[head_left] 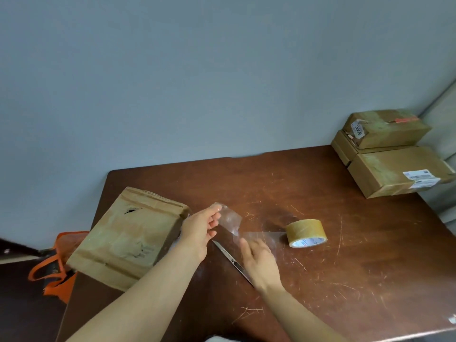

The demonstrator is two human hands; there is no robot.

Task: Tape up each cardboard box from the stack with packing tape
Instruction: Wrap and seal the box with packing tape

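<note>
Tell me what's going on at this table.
A person is working with packing tape. The left hand pinches the end of a clear tape strip that runs to the tape roll on the table. The right hand is over the strip, blurred, grip unclear. A metal blade lies beneath it. One cardboard box sits at left; a stack sits far right.

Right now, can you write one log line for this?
left hand pinches tape strip | right hand above blade | tape roll on table | box beside left hand
</note>
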